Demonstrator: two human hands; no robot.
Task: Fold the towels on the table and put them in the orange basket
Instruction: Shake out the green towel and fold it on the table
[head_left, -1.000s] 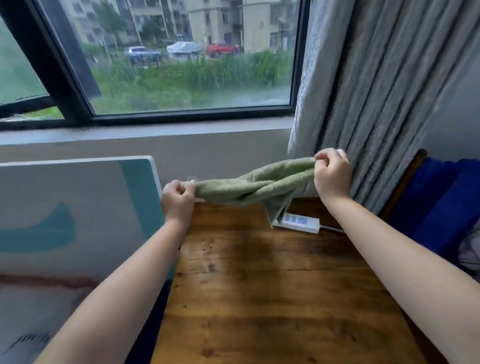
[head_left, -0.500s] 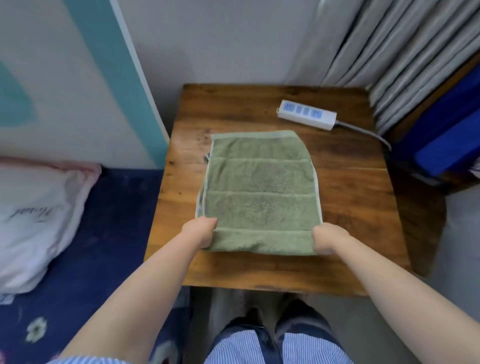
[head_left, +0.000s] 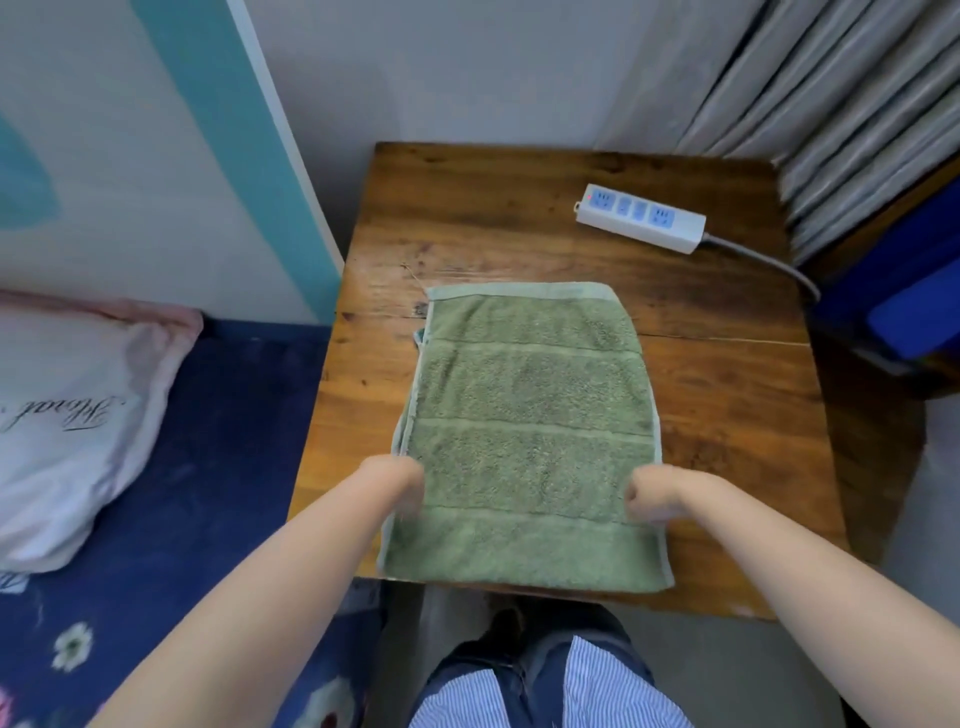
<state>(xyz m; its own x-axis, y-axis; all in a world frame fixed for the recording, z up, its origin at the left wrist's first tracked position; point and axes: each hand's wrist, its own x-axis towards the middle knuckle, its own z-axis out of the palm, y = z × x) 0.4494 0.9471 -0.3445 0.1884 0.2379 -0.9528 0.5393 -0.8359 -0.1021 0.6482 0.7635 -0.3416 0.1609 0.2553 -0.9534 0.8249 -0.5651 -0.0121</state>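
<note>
**Towel lies flat, ready for its next fold**

Green towel (head_left: 530, 431) lies spread on the wooden bench (head_left: 727, 415), near edge at the bench's front. The left hand (head_left: 400, 483) and right hand (head_left: 652, 493) sit curled at its side hems, blurred; whether they pinch cloth cannot be told. Folding well likely means lifting both sides evenly and matching corners. No orange basket is visible.

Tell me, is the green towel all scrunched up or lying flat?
Flat. The green towel lies spread on the wooden table; a second edge showing along its left side suggests it is doubled over.
</note>
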